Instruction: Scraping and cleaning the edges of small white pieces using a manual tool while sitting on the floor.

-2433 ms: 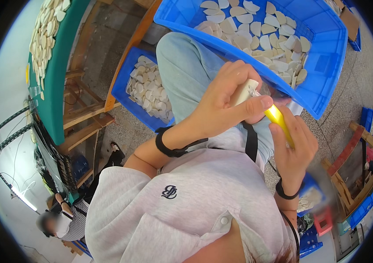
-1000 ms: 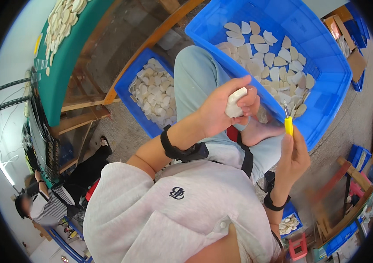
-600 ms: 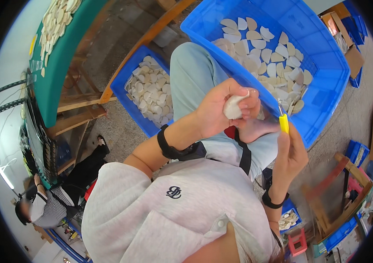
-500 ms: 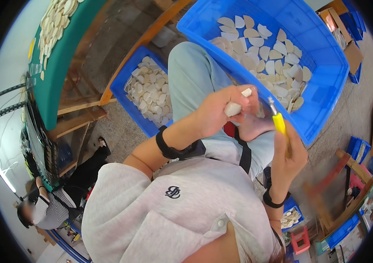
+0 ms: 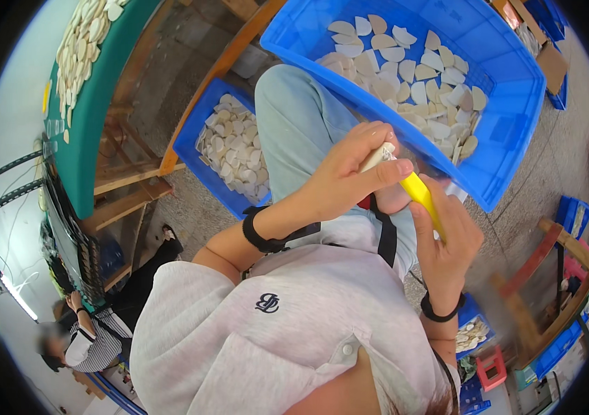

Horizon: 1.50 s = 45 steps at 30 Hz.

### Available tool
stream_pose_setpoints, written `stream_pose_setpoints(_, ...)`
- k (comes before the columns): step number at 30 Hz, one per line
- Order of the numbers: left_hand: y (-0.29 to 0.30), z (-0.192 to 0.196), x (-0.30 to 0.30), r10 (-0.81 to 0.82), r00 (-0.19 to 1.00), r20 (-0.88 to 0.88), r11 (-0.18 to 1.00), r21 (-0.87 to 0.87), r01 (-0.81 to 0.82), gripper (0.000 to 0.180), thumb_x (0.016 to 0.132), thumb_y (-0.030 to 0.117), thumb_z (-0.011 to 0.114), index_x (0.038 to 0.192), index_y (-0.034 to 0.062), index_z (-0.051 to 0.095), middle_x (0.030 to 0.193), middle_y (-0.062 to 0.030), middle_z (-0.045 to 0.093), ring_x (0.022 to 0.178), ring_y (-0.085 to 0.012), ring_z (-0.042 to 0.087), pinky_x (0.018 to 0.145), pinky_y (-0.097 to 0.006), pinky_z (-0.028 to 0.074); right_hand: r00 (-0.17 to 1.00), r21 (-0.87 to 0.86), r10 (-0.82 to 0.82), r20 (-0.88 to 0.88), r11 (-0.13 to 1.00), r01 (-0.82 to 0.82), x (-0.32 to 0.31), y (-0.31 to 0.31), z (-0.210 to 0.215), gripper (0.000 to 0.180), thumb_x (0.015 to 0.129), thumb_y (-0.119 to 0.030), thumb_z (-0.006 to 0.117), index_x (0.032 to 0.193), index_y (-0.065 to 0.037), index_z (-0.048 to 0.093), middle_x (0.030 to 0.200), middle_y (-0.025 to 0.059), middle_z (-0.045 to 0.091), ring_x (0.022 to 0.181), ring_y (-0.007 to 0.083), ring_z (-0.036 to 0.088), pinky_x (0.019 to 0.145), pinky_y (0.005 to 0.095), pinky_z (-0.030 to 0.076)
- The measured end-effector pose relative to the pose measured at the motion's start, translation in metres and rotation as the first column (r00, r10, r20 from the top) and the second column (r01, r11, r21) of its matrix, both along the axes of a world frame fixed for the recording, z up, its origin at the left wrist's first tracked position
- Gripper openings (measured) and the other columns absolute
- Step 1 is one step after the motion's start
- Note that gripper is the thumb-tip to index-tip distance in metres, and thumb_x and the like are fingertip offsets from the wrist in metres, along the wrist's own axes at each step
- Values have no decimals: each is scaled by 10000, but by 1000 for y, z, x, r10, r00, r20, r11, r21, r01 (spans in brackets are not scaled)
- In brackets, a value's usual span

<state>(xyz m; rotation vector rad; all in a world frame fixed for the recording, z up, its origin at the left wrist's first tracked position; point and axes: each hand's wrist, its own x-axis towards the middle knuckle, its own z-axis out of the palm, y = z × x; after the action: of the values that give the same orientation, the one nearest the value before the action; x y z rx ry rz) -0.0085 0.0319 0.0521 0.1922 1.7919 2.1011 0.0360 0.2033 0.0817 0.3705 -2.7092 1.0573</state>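
Since half a second ago the yellow-handled tool (image 5: 420,196) has swung in from the right and met the left hand (image 5: 350,171); back then its metal tip stood apart from that hand. The left thumb now stretches out toward the tool's handle.

In the head view, the left hand grips a pale piece (image 5: 373,158) between thumb and fingers, with much of the piece's outline hidden by them. The right hand (image 5: 448,227) has its fingers wrapped round the yellow handle, and the tool's tip lies at the piece beside the left thumb; how far it touches is too small to tell. Both hands are just outside the near edge of the large blue bin (image 5: 510,149), toward its lower corner.

Inside that bin, half-round pale pieces (image 5: 422,72) lie scattered, heaped thickest along the near edge. A knee in light blue jeans (image 5: 293,104) stands between the large bin and a smaller blue bin (image 5: 186,145), which is filled with similar pieces. Farther left, a pile of pale pieces (image 5: 81,55) covers the upper end of a green table (image 5: 81,159). Below that table, another person (image 5: 101,339) in a striped top is at the picture's lower left.
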Motion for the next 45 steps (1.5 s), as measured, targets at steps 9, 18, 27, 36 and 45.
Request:
stream_pose_setpoints(9,-2,-8,-3,7,963,-268,981,-183,-58,296,828,265,619,704,58,448,645,-17,377,623,-163,347,587,-293,302,985,114,-170,-9,979,170,0,-4,-5,287,769,-156,684,1033,-54,633,663,63,552,522,210,520,473,287,404)
stream_pose_setpoints(18,-13,-4,-7,-298,881,368,855,514,75,412,803,460,380,717,66,464,791,-57,453,713,-151,411,598,-259,338,935,-110,-333,125,931,347,2,4,0,228,836,-71,601,1047,14,623,796,60,634,643,59,487,561,205,389)
stream_pose_setpoints(27,-16,-10,-24,-471,730,495,584,795,-163,387,795,458,412,719,85,476,681,-13,458,665,-122,437,486,-226,296,928,-62,-327,180,938,342,-8,10,-6,220,834,-80,596,1025,29,611,833,150,637,690,224,594,642,288,443)
stream_pose_setpoints(36,-75,-38,-37,-14,763,646,805,460,-374,422,840,326,442,1200,117,514,921,-27,590,844,-122,558,613,-279,432,950,-54,-298,96,951,304,-13,24,-33,260,873,-121,543,1009,99,568,709,137,575,603,151,462,545,295,400)
stream_pose_setpoints(45,-329,110,-193,884,453,115,333,525,-784,411,920,298,402,1193,-7,368,925,-164,569,869,-239,583,754,-376,489,917,2,-252,309,964,265,-15,-3,14,263,892,-149,551,1090,18,598,964,204,636,788,264,622,679,319,465)
